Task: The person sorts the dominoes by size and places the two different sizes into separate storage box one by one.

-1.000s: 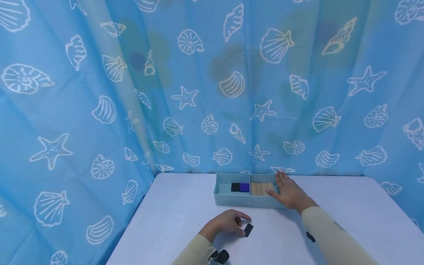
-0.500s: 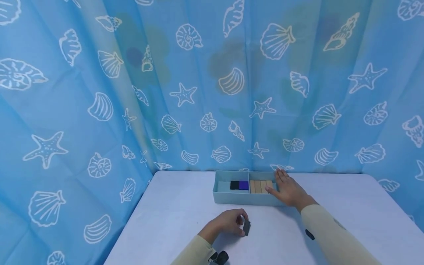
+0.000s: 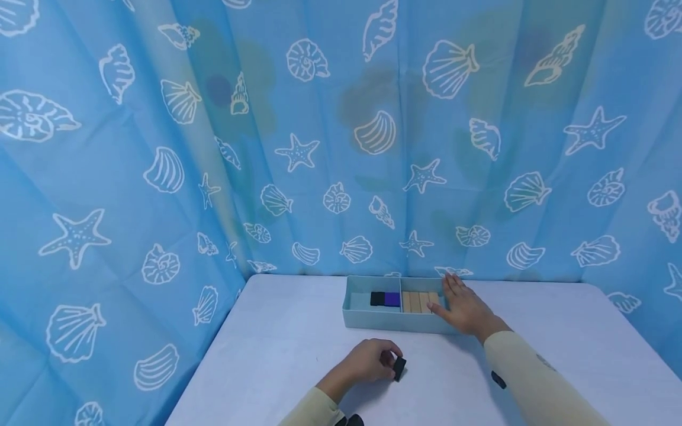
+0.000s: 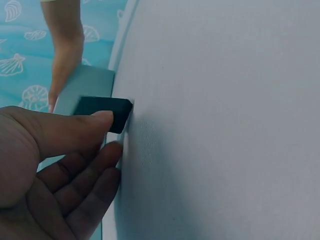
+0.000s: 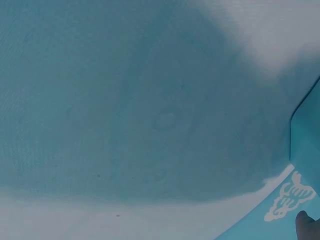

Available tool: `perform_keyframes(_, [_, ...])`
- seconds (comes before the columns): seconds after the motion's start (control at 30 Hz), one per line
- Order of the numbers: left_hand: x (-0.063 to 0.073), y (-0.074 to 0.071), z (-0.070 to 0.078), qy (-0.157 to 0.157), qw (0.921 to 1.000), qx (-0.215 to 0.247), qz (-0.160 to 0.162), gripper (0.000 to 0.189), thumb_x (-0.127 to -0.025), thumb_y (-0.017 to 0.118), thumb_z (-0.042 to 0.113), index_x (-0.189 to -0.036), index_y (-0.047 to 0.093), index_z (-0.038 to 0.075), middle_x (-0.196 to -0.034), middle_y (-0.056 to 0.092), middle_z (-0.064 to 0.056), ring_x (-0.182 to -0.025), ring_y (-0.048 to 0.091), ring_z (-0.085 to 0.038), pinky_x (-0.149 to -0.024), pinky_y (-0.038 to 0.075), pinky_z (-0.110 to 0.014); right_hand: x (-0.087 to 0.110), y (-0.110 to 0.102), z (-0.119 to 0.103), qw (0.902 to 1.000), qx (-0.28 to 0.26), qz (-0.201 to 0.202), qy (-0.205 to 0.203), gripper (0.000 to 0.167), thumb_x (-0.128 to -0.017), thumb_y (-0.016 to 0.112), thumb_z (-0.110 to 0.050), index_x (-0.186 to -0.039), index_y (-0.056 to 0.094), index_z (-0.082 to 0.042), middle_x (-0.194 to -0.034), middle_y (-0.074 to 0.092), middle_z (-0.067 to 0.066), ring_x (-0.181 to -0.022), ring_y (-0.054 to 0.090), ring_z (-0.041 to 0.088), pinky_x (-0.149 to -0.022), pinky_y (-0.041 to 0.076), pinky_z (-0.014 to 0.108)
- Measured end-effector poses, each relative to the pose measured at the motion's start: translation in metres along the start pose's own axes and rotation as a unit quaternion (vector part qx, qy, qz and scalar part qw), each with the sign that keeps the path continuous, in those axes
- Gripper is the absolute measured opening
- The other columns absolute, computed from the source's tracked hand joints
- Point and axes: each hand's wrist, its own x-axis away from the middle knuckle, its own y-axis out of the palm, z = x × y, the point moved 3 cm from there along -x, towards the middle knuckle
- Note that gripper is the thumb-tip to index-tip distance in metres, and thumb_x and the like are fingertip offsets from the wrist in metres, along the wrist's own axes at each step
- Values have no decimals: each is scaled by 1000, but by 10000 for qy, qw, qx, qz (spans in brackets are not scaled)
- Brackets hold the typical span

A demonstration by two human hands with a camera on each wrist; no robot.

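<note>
My left hand (image 3: 370, 361) pinches a small black rectangular block (image 3: 399, 368) between thumb and fingers, tilted up at the white tabletop. In the left wrist view the thumb lies along the black block (image 4: 117, 107); whether its lower edge touches the cloth is hard to tell. A pale blue-green divided box (image 3: 373, 319) stands at the back of the table. Over its right end rests my right hand (image 3: 467, 309), fingers straight across the far rim and thumb toward the near side. The right wrist view shows only a fingertip (image 5: 306, 227) of that hand.
Inside the box's left compartment lie a black block (image 3: 378, 299) and a purple block (image 3: 392, 299) side by side. Several wooden blocks (image 3: 415, 302) fill much of the right compartment. A blue shell-print curtain (image 3: 319, 148) hangs close behind the table (image 3: 288, 331).
My left hand has gone from touching the black block lying on the table to pinching it, and the block is now tipped up. The right hand stays on the box.
</note>
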Motion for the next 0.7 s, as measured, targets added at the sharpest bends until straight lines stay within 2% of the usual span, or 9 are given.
perform_keyframes(0.27, [2,-2,4,443,9988,223,-41,30,-81,76,1,-105,71,19,-79,59,12,-73,55,-2,-69,49,-22,0,-2,1,10000,-48,-46,42,96,-95,41,-64,-149,16,12,-156,10,29,-143,8,45,-113,14,58])
perform_keyframes(0.47, [-1,-2,2,439,9978,482,-123,33,-83,74,1,-110,70,19,-82,59,11,-74,56,-4,-68,50,-22,2,-1,6,9999,-95,3,96,96,-95,42,-64,-149,18,11,-157,10,28,-143,8,45,-112,15,58])
perform_keyframes(0.57, [-2,-8,1,421,9964,740,-60,33,-84,73,1,-111,69,19,-84,59,11,-75,56,-6,-68,50,-23,3,-1,5,9999,-119,13,120,96,-95,42,-64,-150,17,10,-157,10,27,-144,7,44,-113,15,58])
perform_keyframes(0.7, [0,-24,0,492,9926,1085,215,30,-85,72,0,-111,69,15,-87,59,9,-79,58,-8,-70,51,-25,1,0,2,9998,-173,-22,12,96,-95,42,-64,-149,16,11,-157,9,27,-144,6,44,-113,15,57])
